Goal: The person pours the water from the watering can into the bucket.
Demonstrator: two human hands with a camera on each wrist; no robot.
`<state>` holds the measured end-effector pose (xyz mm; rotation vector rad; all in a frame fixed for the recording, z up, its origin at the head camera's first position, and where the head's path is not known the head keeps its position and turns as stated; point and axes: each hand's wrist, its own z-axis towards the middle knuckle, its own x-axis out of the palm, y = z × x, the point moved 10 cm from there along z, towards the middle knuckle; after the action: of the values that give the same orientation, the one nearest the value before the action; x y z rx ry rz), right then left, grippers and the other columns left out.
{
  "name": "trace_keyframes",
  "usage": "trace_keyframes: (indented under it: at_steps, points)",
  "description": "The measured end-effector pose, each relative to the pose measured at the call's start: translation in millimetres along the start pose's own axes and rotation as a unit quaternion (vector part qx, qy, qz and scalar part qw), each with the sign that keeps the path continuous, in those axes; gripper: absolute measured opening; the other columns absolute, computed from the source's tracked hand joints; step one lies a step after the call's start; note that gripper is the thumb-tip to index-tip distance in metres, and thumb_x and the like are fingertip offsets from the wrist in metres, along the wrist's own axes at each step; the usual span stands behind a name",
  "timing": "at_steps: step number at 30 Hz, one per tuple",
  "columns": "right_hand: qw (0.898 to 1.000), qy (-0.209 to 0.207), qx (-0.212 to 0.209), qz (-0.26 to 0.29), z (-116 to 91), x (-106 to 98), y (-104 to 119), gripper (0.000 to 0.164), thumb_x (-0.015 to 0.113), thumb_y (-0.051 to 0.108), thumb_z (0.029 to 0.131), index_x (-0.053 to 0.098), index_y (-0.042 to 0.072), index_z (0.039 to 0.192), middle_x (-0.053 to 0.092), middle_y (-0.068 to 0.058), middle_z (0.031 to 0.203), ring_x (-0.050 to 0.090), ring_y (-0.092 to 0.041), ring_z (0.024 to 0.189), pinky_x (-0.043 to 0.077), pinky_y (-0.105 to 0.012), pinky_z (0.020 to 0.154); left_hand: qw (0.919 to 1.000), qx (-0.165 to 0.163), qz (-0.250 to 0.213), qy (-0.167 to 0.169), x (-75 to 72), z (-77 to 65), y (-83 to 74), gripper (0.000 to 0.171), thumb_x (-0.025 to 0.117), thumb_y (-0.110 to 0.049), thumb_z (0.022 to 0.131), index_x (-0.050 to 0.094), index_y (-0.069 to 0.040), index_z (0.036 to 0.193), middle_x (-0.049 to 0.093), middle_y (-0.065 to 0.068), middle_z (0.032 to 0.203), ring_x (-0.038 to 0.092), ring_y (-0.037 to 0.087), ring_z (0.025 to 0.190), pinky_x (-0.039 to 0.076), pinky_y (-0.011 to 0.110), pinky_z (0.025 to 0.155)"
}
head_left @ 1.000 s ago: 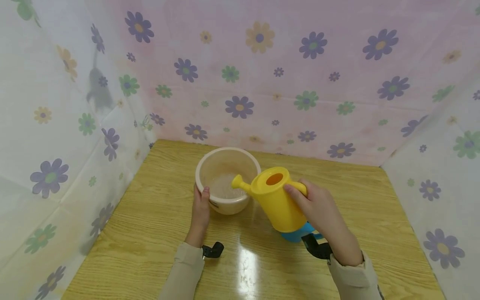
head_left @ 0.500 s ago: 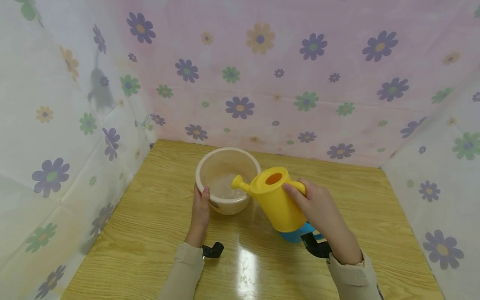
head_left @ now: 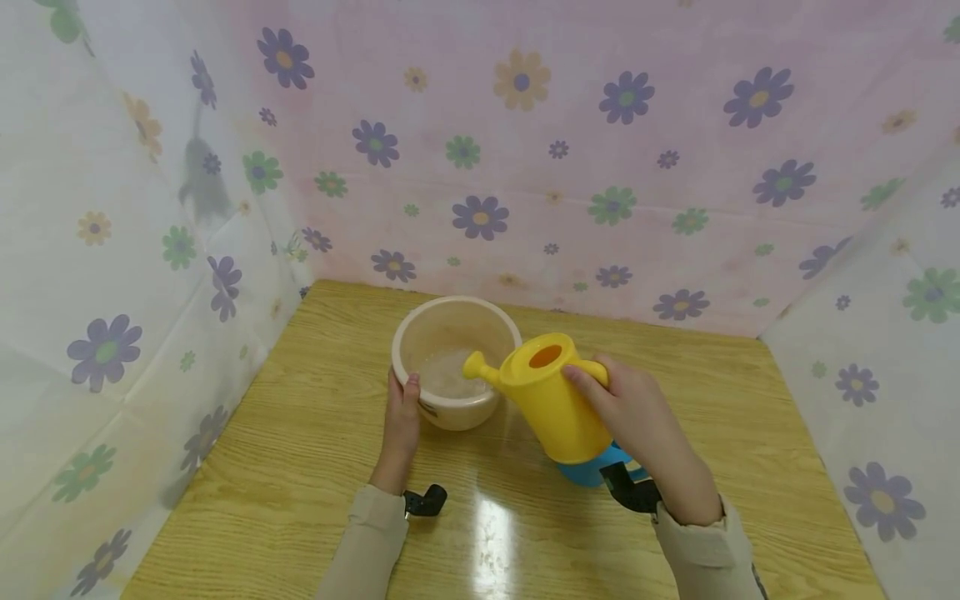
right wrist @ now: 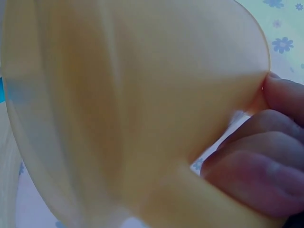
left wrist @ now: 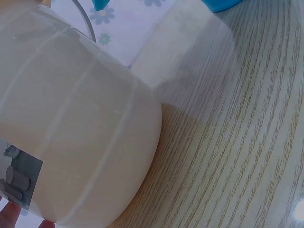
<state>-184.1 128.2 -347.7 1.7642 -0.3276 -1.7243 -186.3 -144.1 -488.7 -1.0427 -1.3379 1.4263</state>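
Observation:
My left hand [head_left: 402, 421] holds a cream-coloured tub [head_left: 453, 414] at its near left side, thumb up at the rim and fingers along the outer wall. The left wrist view shows the tub's ribbed wall [left wrist: 90, 128] and a dark picture label [left wrist: 21, 178]. My right hand [head_left: 633, 408] grips the handle of a yellow watering can [head_left: 551, 408], fingers curled round it in the right wrist view. The can is tilted left, its spout over the tub's rim. No stream of water can be made out; whether the tub holds water is unclear.
A blue thing with a handle [head_left: 583, 475] stands on the wooden table [head_left: 315, 467], partly hidden behind the can and right hand. Flower-printed cloth [head_left: 420, 192] encloses the table's back and both sides.
The view has tipped very slightly. Both hands, the tub and the watering can stay almost where they were, the can's tilt about the same.

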Motion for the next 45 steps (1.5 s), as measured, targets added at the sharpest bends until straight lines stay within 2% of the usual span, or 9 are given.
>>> trace_keyframes:
  at_steps: [22,30,37,45]
  points:
    - [1.0,-0.013,-0.013,-0.002,-0.1,-2.3,3.4,0.042,0.046,0.048,0.092,0.043,0.01,0.073,0.036,-0.002,0.058,0.041,-0.015,0.05,0.034,-0.026,0.048,0.9996,-0.023,0.013,0.005,0.8,-0.7,3.5,0.062,0.035,-0.029,0.096,0.007,-0.013,0.149,0.017,0.017,0.151,0.021,0.034,0.137,0.017,0.046,0.111]
    - [1.0,-0.013,-0.013,-0.006,0.1,-2.2,3.2,0.041,0.046,0.047,0.092,0.044,0.01,0.074,0.037,-0.002,0.058,0.041,-0.015,0.05,0.035,-0.026,0.049,0.9999,-0.014,0.008,0.001,0.8,-0.2,2.6,0.06,0.035,-0.025,0.095,0.01,-0.011,0.148,0.02,0.018,0.15,0.023,0.035,0.136,0.018,0.046,0.111]
    - [1.0,-0.009,-0.009,-0.003,-0.2,-1.3,2.3,0.042,0.045,0.048,0.092,0.044,0.01,0.074,0.037,-0.003,0.059,0.042,-0.015,0.05,0.035,-0.026,0.049,0.9997,-0.022,-0.008,0.0,-1.7,8.7,30.0,0.059,0.036,-0.03,0.096,0.011,-0.021,0.148,0.02,0.011,0.151,0.024,0.031,0.137,0.018,0.044,0.111]
    - [1.0,-0.007,-0.003,-0.006,0.0,-1.4,4.5,0.044,0.044,0.051,0.091,0.045,0.01,0.075,0.039,-0.003,0.059,0.043,-0.016,0.051,0.036,-0.026,0.049,0.9998,-0.013,0.008,-0.013,-3.1,9.9,36.8,0.06,0.037,-0.041,0.095,0.012,-0.028,0.148,0.021,0.006,0.151,0.025,0.028,0.137,0.019,0.044,0.111]
